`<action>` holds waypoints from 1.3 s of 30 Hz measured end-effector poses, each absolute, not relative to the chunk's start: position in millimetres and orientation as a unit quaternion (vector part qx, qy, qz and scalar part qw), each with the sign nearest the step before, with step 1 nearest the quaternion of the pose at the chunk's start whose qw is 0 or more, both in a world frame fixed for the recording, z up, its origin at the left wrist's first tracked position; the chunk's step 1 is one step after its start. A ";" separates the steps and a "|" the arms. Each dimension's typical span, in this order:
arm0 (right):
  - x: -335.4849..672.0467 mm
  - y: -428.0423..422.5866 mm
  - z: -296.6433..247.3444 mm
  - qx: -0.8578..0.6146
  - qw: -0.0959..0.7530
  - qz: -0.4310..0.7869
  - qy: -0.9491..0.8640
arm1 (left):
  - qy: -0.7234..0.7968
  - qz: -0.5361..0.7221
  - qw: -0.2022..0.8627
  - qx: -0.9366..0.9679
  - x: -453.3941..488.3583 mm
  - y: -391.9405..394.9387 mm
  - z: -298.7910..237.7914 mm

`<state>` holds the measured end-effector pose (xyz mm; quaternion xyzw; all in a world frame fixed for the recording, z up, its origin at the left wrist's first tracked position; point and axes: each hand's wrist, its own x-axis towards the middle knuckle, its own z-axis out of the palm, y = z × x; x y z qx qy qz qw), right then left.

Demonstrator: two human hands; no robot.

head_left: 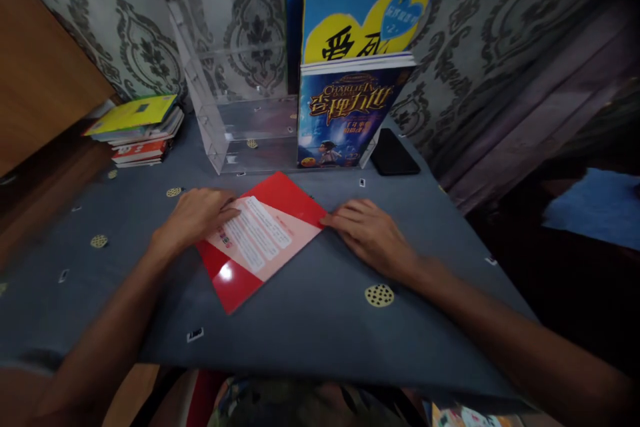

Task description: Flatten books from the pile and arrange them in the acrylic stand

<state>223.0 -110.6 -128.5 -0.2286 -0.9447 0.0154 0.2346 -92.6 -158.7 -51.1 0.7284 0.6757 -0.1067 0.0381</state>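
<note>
A thin red book (295, 203) with a pale pink panel of white text boxes lies at a slant on the table. My left hand (200, 213) is closed on its left edge, thumb over the cover. At the book's right corner, my right hand (367, 233) pinches with its fingertips. Just behind stands a clear acrylic book rack (215, 137). Its right side holds a dark blue book (345, 120) in front, a blue book with a yellow heart (320, 13) behind it, and another blue book, partly cut off, at the top.
A stack of books (145, 123) with a yellow one on top sits at the back left. A black phone (395, 152) lies right of the rack. Patterned wallpaper rises behind the grey-blue tablecloth (310, 340). The table's right edge runs diagonally, with a light blue cloth (595, 210) beyond it.
</note>
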 end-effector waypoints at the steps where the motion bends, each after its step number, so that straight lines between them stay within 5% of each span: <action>1: 225.2 -101.7 -129.1 -0.237 0.228 0.009 -0.944 | 0.676 -0.111 0.052 0.727 -88.0 -159.6 -50.1; 12: 217.1 -68.2 -141.9 -0.306 0.235 -0.001 -0.923 | 0.681 -0.142 -0.006 0.719 -54.3 -174.7 -56.8; 22: 208.2 -107.6 -135.4 -0.307 0.219 0.007 -0.926 | 0.427 -0.004 0.034 0.904 -48.0 -241.7 -74.5; 31: 190.1 -171.8 -134.1 -0.220 0.325 0.187 -0.901 | 0.378 0.028 -0.049 0.924 -41.0 -260.4 -89.6; 39: 194.7 -200.7 -125.2 -0.223 0.328 0.290 -0.871 | 0.348 0.011 -0.108 0.931 -37.1 -262.4 -93.4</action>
